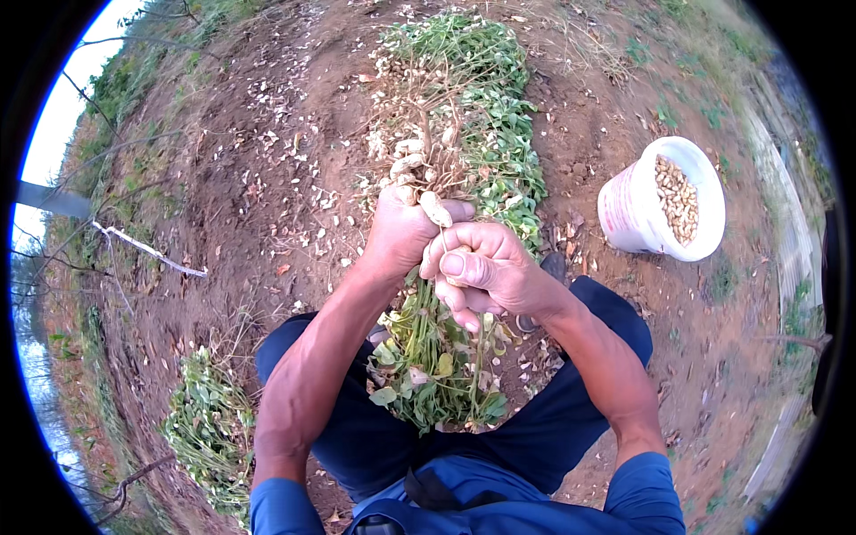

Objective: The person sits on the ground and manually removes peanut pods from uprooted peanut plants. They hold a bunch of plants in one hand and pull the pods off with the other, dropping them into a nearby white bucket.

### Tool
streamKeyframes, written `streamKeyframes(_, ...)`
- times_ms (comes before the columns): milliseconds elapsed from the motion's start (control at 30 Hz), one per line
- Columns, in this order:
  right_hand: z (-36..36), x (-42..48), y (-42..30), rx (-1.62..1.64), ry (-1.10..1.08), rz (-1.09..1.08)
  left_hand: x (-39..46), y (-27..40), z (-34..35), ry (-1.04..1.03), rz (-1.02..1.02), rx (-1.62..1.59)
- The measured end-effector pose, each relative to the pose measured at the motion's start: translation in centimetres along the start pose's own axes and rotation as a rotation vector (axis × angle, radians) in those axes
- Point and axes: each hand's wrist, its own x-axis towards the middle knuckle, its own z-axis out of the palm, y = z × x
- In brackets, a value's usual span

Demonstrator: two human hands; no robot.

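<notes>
My left hand (404,231) grips a peanut plant by the base of its stems, its roots and pods upward and its green leaves (428,374) hanging between my knees. Several pale peanut pods (408,164) cling to the roots above the fist. Close against it, my right hand (478,267) is curled around at least one peanut pod, partly hidden by the fingers. One larger pod (435,208) hangs just over the place where the hands meet.
A long row of pulled peanut plants (505,134) lies on the soil ahead. To the right, a white plastic bucket (622,204) holds many peanuts, tilted in this view. Another leafy heap (207,428) lies at the lower left. A thin pale branch (150,251) juts in from the left.
</notes>
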Motion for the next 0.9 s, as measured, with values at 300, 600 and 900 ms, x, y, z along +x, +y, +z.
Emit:
streamKeyframes(300, 2.6, -0.4, 1.2, 0.505, 0.168, 0.094, 1.4, -1.1, -0.5, 0.116, 0.164, 0.525)
streamKeyframes(600, 1.7, -1.4, 1.5, -1.527, 0.536, -0.492, 2.1, -1.6, 0.7, -0.002, 0.059, 0.445)
streamKeyframes(900, 5.6, -3.2, -0.7, -1.308, 0.371, -0.874, 4.4, -0.6, 0.1, 0.124, 0.079, 0.193)
